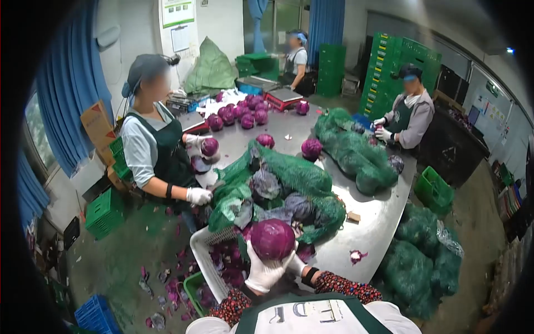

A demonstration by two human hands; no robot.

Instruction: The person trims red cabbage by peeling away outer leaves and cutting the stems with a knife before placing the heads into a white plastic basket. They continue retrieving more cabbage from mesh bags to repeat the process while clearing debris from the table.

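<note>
A large, shiny red cabbage (271, 239) is held up in front of me between both white-gloved hands. My left hand (266, 271) cups it from below and the left, its fingers closed around the underside. Partly hidden behind the cabbage and the other glove, my right hand (298, 261) supports its right underside. Just beyond lies an open green mesh sack (292, 172) with several cabbages in dull outer leaves. Below and left, a white basket (201, 250) contains loose purple leaves.
Across the metal table (364, 222) lie another mesh sack (356, 153) and a heap of red cabbages (242, 114). A co-worker (156, 131) stands left, another (410, 108) right, a third at the back. Leaf scraps litter the floor; filled sacks (414, 267) lie right.
</note>
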